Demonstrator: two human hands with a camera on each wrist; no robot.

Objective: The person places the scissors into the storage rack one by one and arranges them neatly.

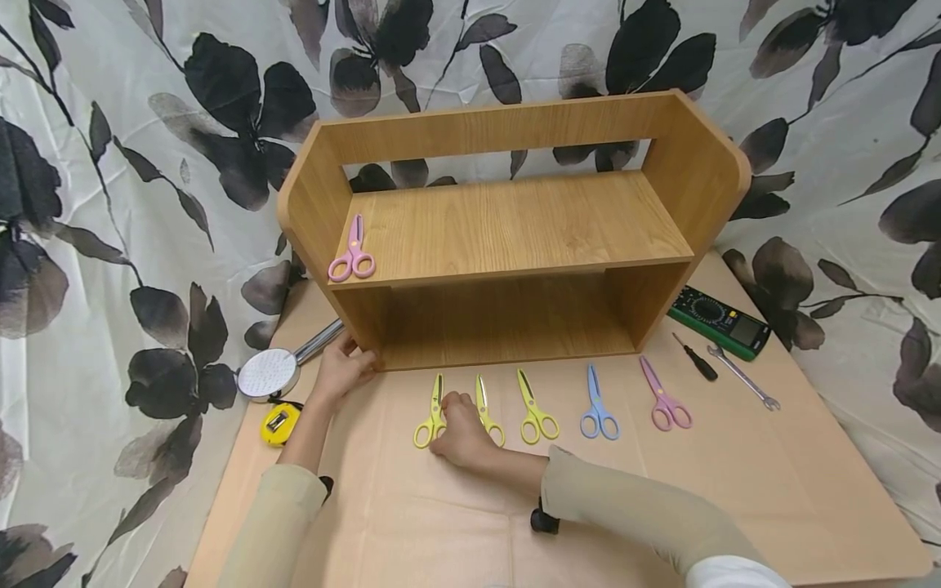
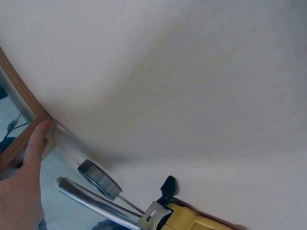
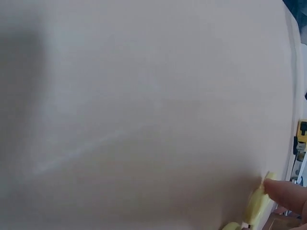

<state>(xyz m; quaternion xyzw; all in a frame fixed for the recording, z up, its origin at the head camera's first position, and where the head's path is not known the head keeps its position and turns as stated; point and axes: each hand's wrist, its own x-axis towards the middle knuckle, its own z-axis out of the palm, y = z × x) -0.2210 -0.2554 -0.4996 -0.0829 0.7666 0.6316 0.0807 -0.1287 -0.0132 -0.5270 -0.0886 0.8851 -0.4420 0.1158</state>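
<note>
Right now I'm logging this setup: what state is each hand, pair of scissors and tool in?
left hand: holds the shelf's lower left corner.
right hand: fingers curled on the leftmost yellow scissors.
other two yellow scissors: closed, flat on the table.
blue scissors: closed, flat.
pink scissors on table: closed, flat.
pink scissors on shelf: closed, flat.
wooden shelf: upright.
tape measure: lying near the left forearm.
</note>
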